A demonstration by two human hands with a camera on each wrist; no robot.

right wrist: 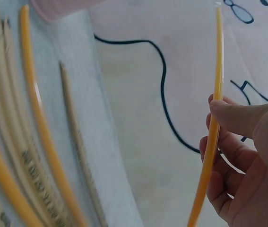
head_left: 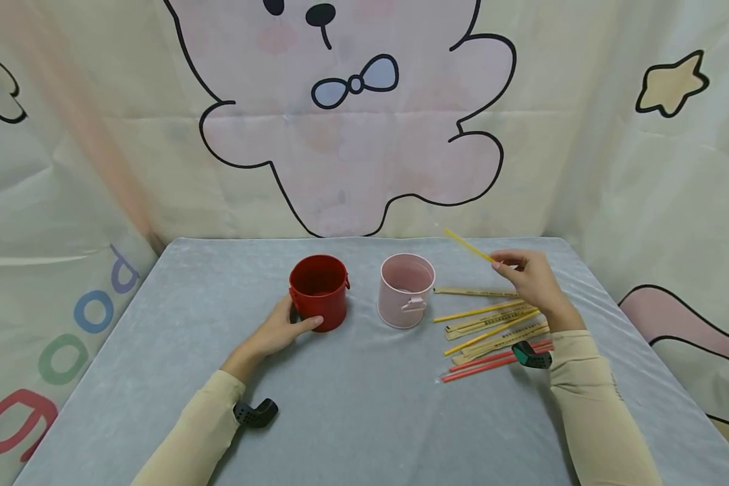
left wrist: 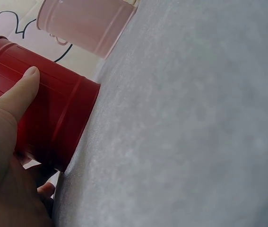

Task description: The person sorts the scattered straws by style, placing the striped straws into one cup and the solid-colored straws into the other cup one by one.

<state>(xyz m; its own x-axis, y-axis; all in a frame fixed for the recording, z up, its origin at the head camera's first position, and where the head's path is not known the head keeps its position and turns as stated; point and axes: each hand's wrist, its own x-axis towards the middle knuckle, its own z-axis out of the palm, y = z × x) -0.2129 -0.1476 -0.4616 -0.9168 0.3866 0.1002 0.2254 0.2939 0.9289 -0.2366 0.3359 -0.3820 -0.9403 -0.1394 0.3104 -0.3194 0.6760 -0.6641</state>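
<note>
Your right hand (head_left: 527, 275) pinches a thin yellow plastic straw (head_left: 469, 246) right of centre (go easy, might bend); left hand (head_left: 278, 331) grips a round red metal-looking bucket (head_left: 331, 307) mid-frame.

One bucket (head_left: 323, 307) is plain red, the other bucket (head_left: 399, 305) pale pink, the held straw (right wrist: 219, 52) yellow, the tablecloth (head_left: 364, 412) grey-blue.

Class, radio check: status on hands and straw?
Left hand grips red bucket. Right hand pinches yellow straw, raised. Pink bucket stands between straw and red bucket.
</note>
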